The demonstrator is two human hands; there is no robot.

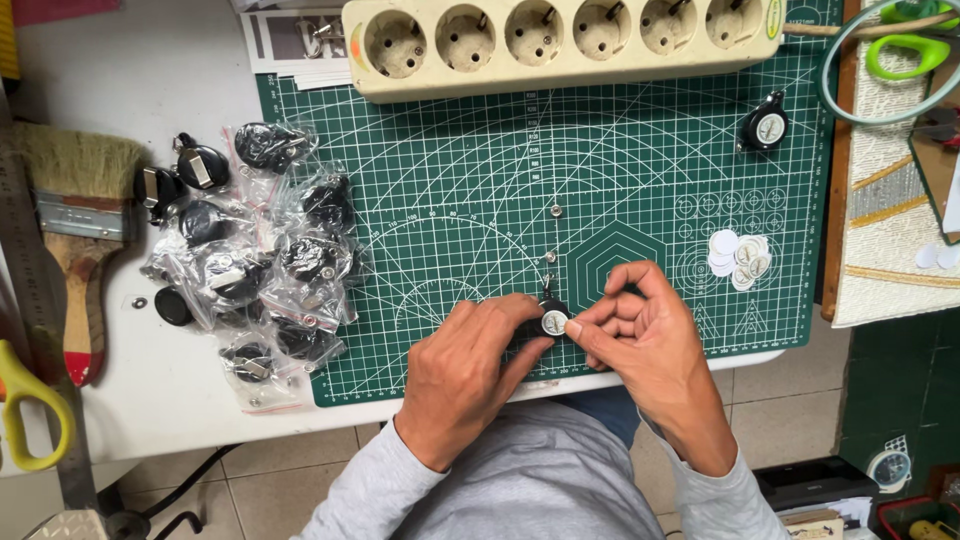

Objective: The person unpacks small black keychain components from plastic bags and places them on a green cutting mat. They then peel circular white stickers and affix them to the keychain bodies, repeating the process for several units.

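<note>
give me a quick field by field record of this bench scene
surface: green cutting mat on a white table
left hand: left hand grips a small black round reel
right hand: right hand presses a white disc on the reel's face
left of mat: bagged black reels, paintbrush
top: cream power strip
right of mat: pile of white discs, one finished reel
</note>
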